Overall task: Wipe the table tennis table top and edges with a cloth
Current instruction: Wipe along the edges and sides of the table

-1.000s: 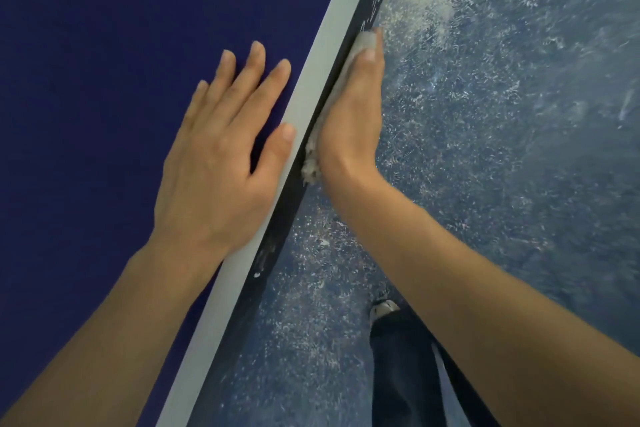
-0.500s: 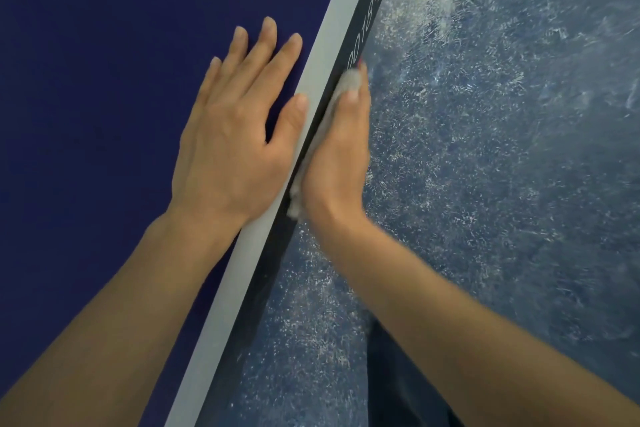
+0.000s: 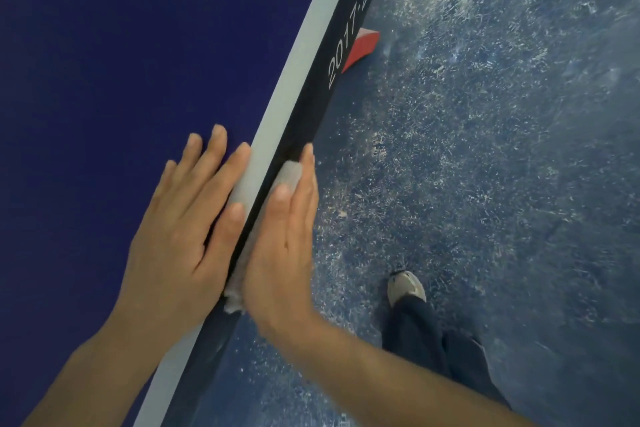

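The dark blue table tennis table top (image 3: pixel 104 62) fills the left, bordered by a white line (image 3: pixel 304 55) and a black side edge (image 3: pixel 332 55) with white printed digits. My left hand (image 3: pixel 180 232) lies flat on the top, fingers spread, thumb on the white line. My right hand (image 3: pixel 280 243) presses a pale grey cloth (image 3: pixel 287 175) flat against the black side edge. The cloth shows above my thumb and as a frayed end (image 3: pixel 232 298) below my palm; the rest is hidden under the hand.
A speckled blue floor (image 3: pixel 485 166) lies to the right of the table. A red-and-white part (image 3: pixel 362 47) juts out from under the edge farther along. My own leg in dark trousers and a grey shoe (image 3: pixel 405 286) stand on the floor by the table.
My right hand has slid the cloth along the black side edge toward me. My left hand moved back along the top with it. The red part and my shoe came into view.
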